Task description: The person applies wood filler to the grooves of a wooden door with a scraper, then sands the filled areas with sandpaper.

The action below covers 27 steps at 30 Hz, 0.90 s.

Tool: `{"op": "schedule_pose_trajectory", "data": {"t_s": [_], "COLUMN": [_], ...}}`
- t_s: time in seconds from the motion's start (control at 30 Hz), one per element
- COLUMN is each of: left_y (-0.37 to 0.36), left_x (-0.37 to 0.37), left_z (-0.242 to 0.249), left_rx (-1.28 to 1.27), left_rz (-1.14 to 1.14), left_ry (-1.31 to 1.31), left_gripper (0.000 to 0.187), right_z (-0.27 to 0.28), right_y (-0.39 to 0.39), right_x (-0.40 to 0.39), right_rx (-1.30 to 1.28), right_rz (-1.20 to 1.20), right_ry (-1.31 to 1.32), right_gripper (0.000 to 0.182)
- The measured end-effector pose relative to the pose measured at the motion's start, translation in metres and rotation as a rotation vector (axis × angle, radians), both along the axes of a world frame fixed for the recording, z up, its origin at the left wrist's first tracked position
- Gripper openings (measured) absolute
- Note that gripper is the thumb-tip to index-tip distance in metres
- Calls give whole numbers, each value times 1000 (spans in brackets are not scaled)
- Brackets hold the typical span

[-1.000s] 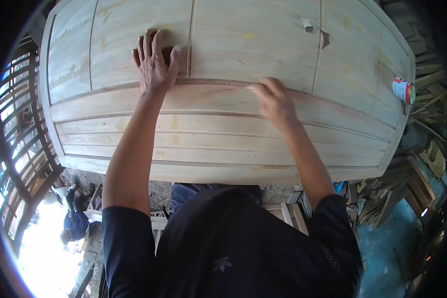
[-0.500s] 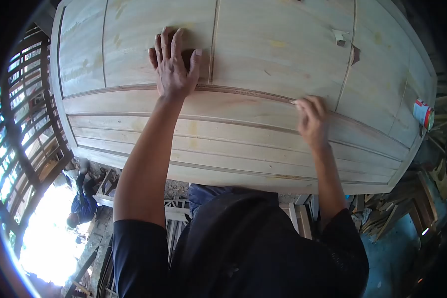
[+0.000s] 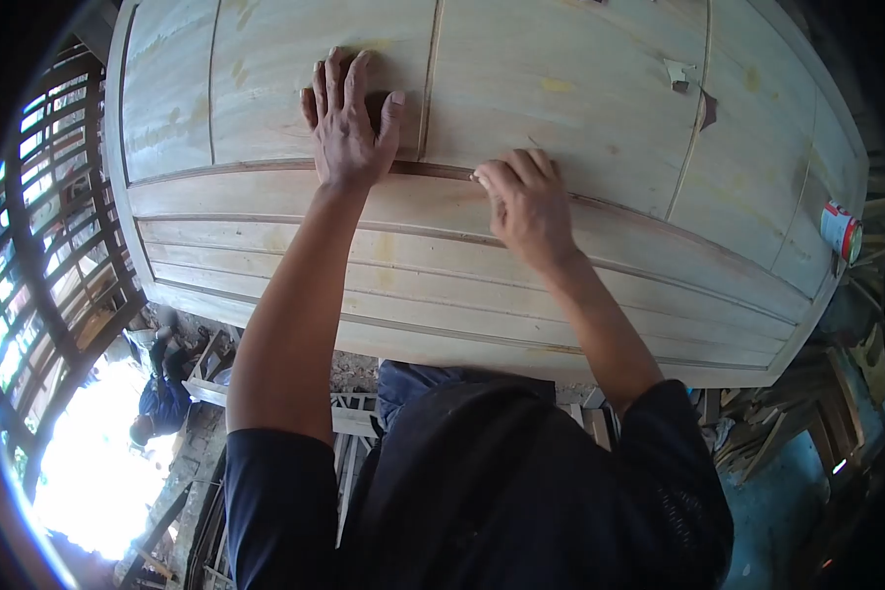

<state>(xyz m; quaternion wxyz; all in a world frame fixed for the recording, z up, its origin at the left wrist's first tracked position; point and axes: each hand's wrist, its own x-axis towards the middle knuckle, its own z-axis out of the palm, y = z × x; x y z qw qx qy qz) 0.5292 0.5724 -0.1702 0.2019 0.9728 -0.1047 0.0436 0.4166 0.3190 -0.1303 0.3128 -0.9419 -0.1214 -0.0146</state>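
A large pale wooden panel (image 3: 521,88), with grooves and raised mouldings, lies in front of me. My left hand (image 3: 350,133) rests flat on it with fingers spread, its heel over the long dark moulding groove (image 3: 428,170). To its right, my right hand (image 3: 531,202) is closed in a pinch on that same groove. A small pale tip shows at its fingertips; it looks like a folded piece of sandpaper, mostly hidden by the fingers. Farther right on the panel lie two torn scraps, one pale (image 3: 678,75) and one brown (image 3: 708,110).
A red and white can (image 3: 841,232) sits at the panel's right edge. Wood pieces (image 3: 777,428) are piled below right. A slatted wooden lattice (image 3: 54,226) stands on the left. Another person (image 3: 162,393) is in the background at lower left.
My right hand has slid left along the groove, closer to my left hand, still pinching the small piece. The left hand stays flat in the same place on the panel.
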Motion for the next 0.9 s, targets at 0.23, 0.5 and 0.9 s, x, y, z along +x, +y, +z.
{"op": "schedule_pose_trajectory", "data": {"t_s": [0.23, 0.5, 0.9], "left_y": [1, 0, 3], "left_x": [-1, 1, 2], "left_z": [-3, -4, -4], "left_rx": [3, 12, 9], "left_rz": [-2, 5, 7], "left_ry": [-84, -78, -75], "left_gripper": [65, 66, 65], "right_z": [-8, 6, -13], "right_y": [-16, -33, -12], "right_x": [-19, -17, -9], "right_rx": [-24, -40, 5], "right_rz": [-51, -59, 30], "right_ry": [17, 42, -19], "right_gripper": [23, 25, 26]}}
